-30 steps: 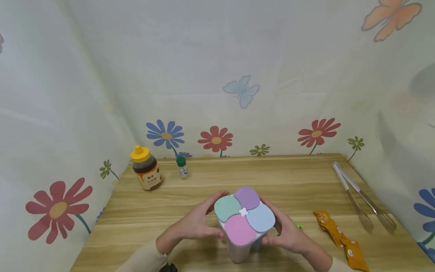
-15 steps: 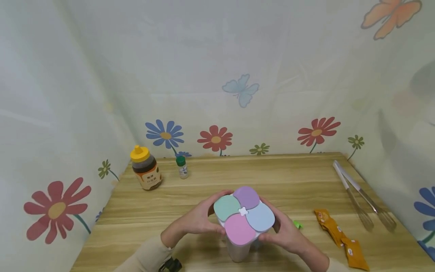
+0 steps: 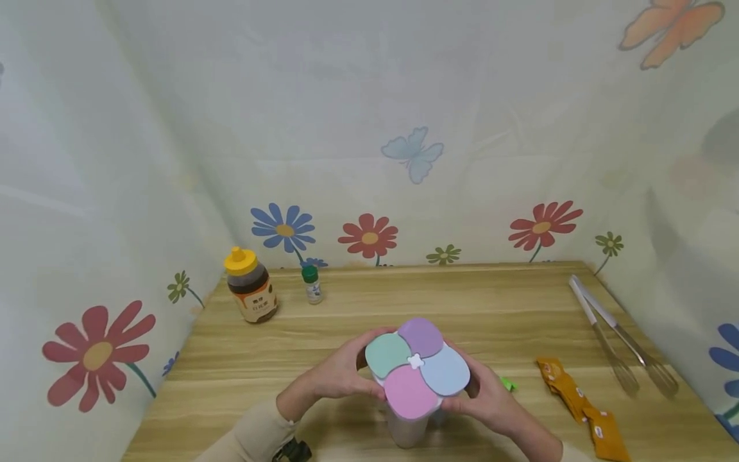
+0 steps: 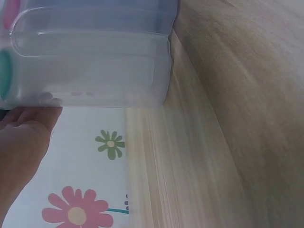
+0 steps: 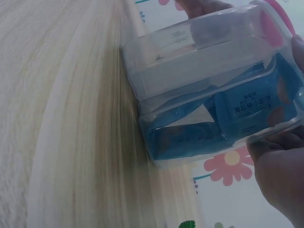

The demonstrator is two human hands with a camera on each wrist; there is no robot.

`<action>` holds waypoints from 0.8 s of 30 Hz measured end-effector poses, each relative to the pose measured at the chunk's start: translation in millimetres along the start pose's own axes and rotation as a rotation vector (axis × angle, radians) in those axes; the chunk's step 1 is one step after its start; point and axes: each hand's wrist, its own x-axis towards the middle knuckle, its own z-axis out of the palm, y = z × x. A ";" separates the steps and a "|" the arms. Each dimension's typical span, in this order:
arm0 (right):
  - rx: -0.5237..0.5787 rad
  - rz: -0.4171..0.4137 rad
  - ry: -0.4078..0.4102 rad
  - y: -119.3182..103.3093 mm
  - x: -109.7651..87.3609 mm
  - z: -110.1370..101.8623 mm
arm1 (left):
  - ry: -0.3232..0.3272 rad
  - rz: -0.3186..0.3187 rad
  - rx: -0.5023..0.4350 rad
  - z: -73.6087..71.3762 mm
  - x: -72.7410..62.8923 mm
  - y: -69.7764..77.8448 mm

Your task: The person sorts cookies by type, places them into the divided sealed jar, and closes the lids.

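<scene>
Head cam: left hand (image 3: 342, 374) and right hand (image 3: 485, 399) curled round my petal-lidded box (image 3: 417, 375); blue packets (image 5: 249, 102) in, orange packets (image 3: 570, 393) out near desk's (image 3: 462, 298) right edge.

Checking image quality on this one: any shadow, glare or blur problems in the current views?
Head view: soft light, with dim shadow on the table near the container; left wrist view: hazy, with soft detail on the container's wall; right wrist view: pale glare along clear plastic edges, though the blue packet's larger print shows.
</scene>
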 end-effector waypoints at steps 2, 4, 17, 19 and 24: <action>0.003 -0.014 0.000 -0.2 0.1 0.0 | 0.001 -0.016 -0.004 0.1 0.0 1.2; 0.005 -0.033 -0.004 -0.5 1.0 -0.5 | 0.003 -0.034 -0.007 0.2 -0.3 2.6; 0.090 -0.031 -0.083 5.5 7.7 -7.1 | 0.069 -0.066 -0.002 9.3 -6.8 7.0; 0.073 -0.056 -0.102 6.9 9.3 -9.6 | 0.082 -0.070 0.007 10.9 -7.6 7.5; 0.049 -0.102 -0.148 10.5 14.1 -17.7 | 0.124 -0.088 0.020 16.0 -8.1 9.5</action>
